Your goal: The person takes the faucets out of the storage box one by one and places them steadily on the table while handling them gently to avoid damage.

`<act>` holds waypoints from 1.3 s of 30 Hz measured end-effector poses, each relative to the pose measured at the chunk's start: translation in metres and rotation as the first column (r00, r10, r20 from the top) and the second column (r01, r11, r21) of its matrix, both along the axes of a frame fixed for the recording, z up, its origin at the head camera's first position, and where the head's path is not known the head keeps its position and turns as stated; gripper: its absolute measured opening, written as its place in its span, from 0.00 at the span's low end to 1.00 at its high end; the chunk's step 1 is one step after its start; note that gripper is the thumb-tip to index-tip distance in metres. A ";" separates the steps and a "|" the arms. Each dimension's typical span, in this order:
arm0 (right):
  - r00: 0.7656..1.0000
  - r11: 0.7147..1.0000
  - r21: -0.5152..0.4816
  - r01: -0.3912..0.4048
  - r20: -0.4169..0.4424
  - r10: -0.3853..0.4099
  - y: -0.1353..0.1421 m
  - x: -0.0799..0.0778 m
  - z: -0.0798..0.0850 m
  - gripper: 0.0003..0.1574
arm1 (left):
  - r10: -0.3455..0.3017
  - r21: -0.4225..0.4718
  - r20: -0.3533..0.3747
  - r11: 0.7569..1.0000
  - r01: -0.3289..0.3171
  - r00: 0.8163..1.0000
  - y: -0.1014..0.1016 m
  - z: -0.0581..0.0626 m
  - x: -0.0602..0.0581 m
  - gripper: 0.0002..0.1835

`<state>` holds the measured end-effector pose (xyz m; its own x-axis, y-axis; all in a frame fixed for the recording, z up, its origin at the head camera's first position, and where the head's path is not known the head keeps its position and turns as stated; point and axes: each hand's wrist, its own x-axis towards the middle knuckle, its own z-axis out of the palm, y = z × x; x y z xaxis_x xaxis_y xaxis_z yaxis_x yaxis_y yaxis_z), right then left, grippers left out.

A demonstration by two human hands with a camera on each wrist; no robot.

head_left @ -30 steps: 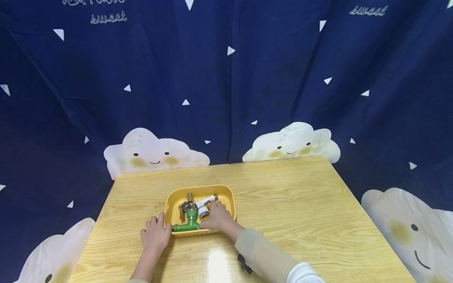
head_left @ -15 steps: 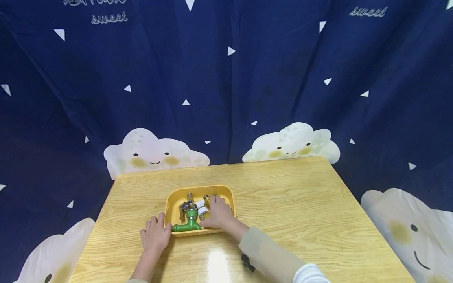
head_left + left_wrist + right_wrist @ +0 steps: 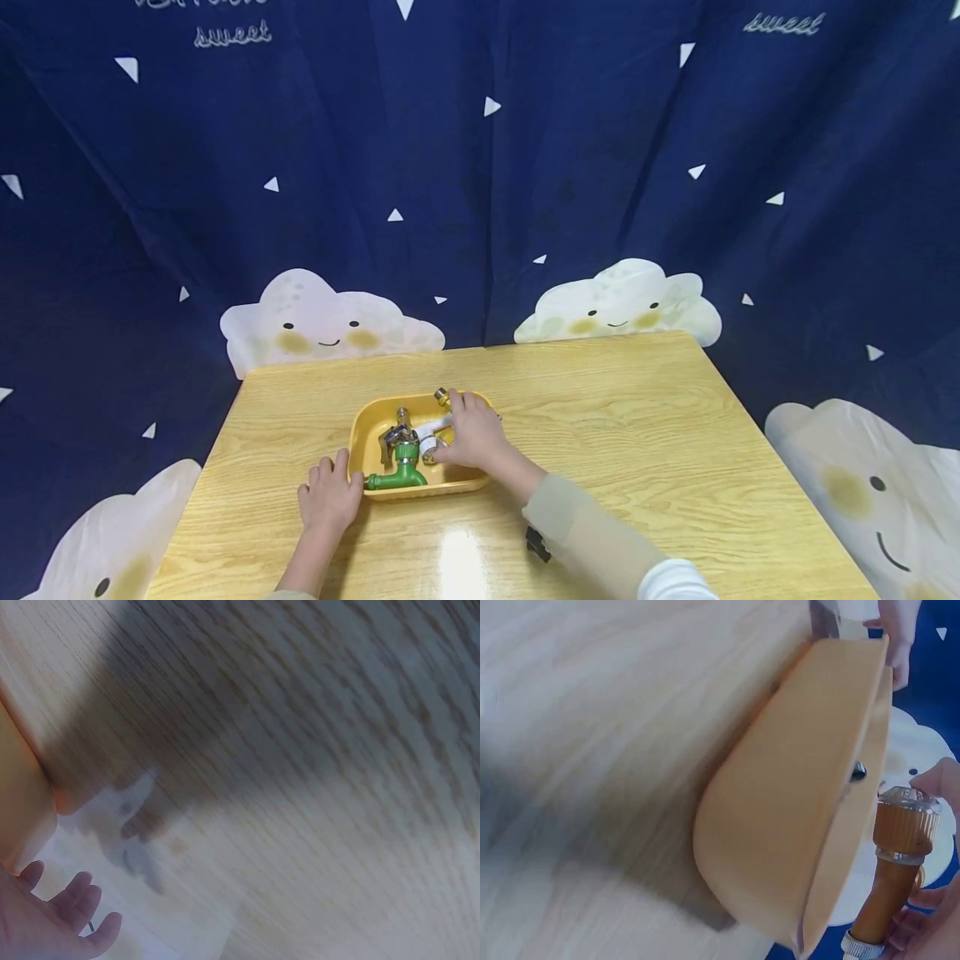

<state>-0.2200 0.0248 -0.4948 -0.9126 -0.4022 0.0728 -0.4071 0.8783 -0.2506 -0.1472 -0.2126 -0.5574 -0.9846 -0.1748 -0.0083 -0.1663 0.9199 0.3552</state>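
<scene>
My right hand (image 3: 477, 433) grips a yellow tap (image 3: 896, 840) with a ribbed collar and silvery ends. In the right wrist view the tap shows at the tray's rim, thumb at its collar end and fingers curled by its body. The head view has it over the right part of the yellow tray (image 3: 420, 496), mostly hidden by the hand. Inside the tray lie a green tap (image 3: 401, 477), a white tap (image 3: 430, 448) and a metal tap (image 3: 402, 417). My left hand (image 3: 330, 493) rests against the tray's left end, its fingers (image 3: 82, 900) loosely bent.
The tray stands on a wooden table (image 3: 600, 417), left of its middle. Behind the table hangs a dark blue curtain (image 3: 450, 167) printed with clouds and white triangles. A black device (image 3: 537, 543) sits under the right sleeve.
My right hand has closed round the yellow tap and raised it, moving slightly up and right. More of the white tap shows again. The left hand has stayed at the tray's end.
</scene>
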 end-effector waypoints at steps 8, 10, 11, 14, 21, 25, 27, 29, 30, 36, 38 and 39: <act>0.995 0.996 -0.068 0.054 -0.076 -0.059 0.019 -0.015 0.009 0.63 | -0.001 -0.013 0.002 1.000 0.001 1.000 0.000 0.000 0.000 0.25; 0.994 0.994 -0.083 0.076 -0.076 -0.082 0.024 -0.019 0.010 0.63 | -0.001 -0.017 -0.002 1.000 0.001 1.000 -0.001 0.000 0.000 0.25; 0.992 0.992 -0.092 0.088 -0.078 -0.095 0.026 -0.021 0.010 0.63 | -0.001 -0.018 -0.005 1.000 0.001 1.000 0.000 0.000 0.000 0.25; 0.987 0.985 -0.125 0.117 -0.096 -0.129 0.033 -0.026 0.010 0.63 | -0.001 -0.020 -0.009 1.000 0.001 1.000 0.000 0.000 0.000 0.25; 0.969 0.964 -0.173 0.202 -0.108 -0.222 0.050 -0.037 0.001 0.60 | 0.000 -0.019 -0.002 1.000 0.000 1.000 0.000 -0.001 0.001 0.26; 0.958 0.951 -0.185 0.249 -0.097 -0.270 0.060 -0.042 -0.008 0.60 | 0.000 -0.017 0.003 1.000 0.000 1.000 -0.001 -0.002 0.000 0.25; 0.952 0.942 -0.196 0.271 -0.087 -0.292 0.065 -0.044 -0.011 0.61 | 0.001 -0.017 0.006 1.000 -0.001 1.000 0.000 -0.002 0.000 0.25; 0.947 0.934 -0.201 0.295 -0.073 -0.314 0.071 -0.045 -0.015 0.62 | 0.003 -0.012 0.004 1.000 -0.003 1.000 0.000 -0.001 -0.001 0.25; 0.944 0.930 -0.203 0.305 -0.063 -0.323 0.073 -0.046 -0.017 0.63 | 0.004 -0.011 0.003 1.000 -0.004 1.000 0.000 -0.001 -0.001 0.25; 0.928 0.912 -0.194 0.362 -0.014 -0.372 0.087 -0.048 -0.032 0.63 | 0.003 -0.004 0.007 1.000 -0.003 1.000 0.001 0.000 0.000 0.25; 0.926 0.909 -0.193 0.370 -0.006 -0.378 0.090 -0.048 -0.037 0.64 | 0.003 -0.001 0.005 1.000 -0.003 1.000 0.001 0.001 0.000 0.25; 0.925 0.909 -0.190 0.372 -0.005 -0.380 0.091 -0.048 -0.040 0.64 | 0.004 -0.001 0.005 1.000 -0.004 1.000 0.001 0.001 0.000 0.25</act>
